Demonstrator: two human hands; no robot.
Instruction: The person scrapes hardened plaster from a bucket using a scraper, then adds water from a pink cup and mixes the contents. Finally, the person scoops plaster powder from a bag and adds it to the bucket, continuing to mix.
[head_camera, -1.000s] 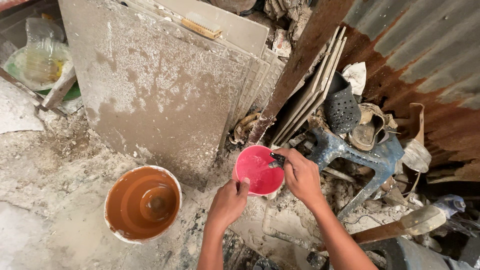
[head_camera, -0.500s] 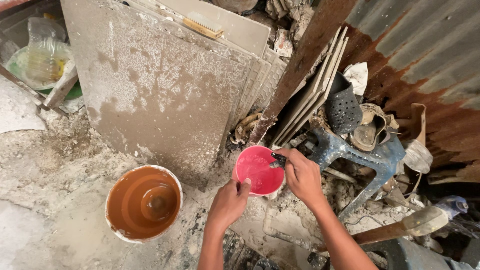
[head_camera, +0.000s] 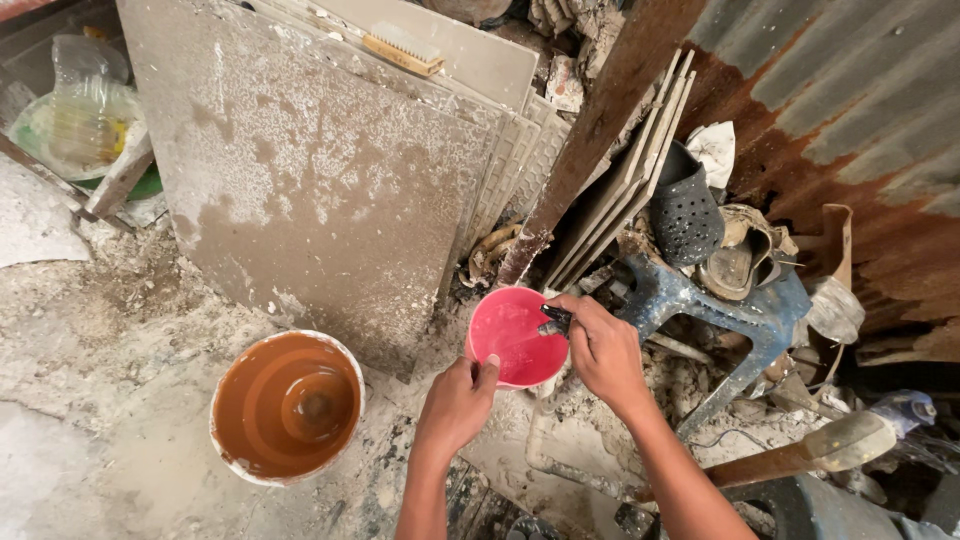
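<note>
Left hand (head_camera: 455, 405) held pink bowl (head_camera: 515, 337) by near rim, above floor beside bucket (head_camera: 287, 405). Right hand (head_camera: 603, 350) pinched dark tool (head_camera: 553, 322) inside. One-sided grip; hard scraping could tip bowl.

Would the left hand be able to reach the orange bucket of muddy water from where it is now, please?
Probably yes. The left hand grips the pink bowl's rim, and only bare, dusty floor lies between it and the orange bucket; it would have to release the bowl first.
</note>
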